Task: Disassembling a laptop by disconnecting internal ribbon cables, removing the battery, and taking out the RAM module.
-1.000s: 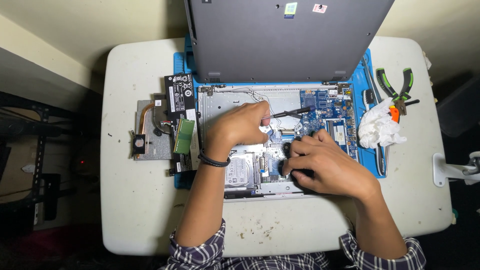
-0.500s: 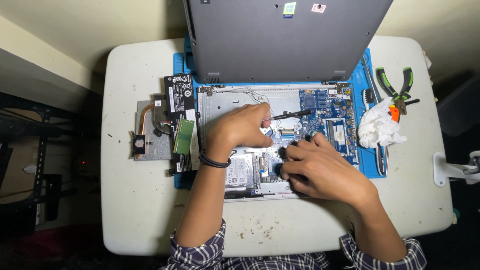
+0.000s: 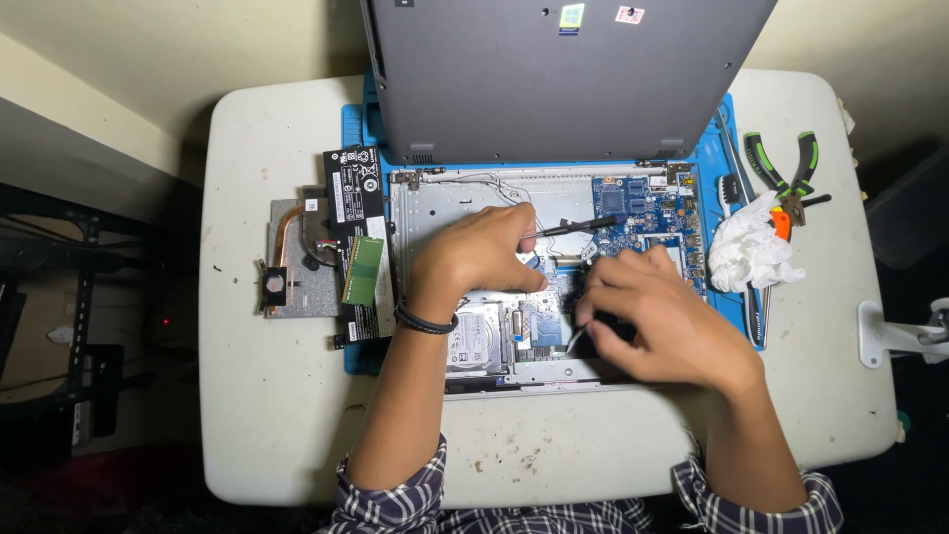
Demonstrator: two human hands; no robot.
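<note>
Since the earlier frame the right hand (image 3: 664, 321) has been shifted slightly lower over the opened laptop base (image 3: 539, 272). Left of that base, a heatsink with fan (image 3: 297, 259) and a black battery (image 3: 358, 237) are laid aside, likely to clear access. A black screwdriver (image 3: 571, 227) is pinched in the left hand (image 3: 481, 259), tip on the blue board. What the right grip holds cannot be told; pliers (image 3: 786, 170) are kept right of the base, on the surface (image 3: 252, 396)
</note>
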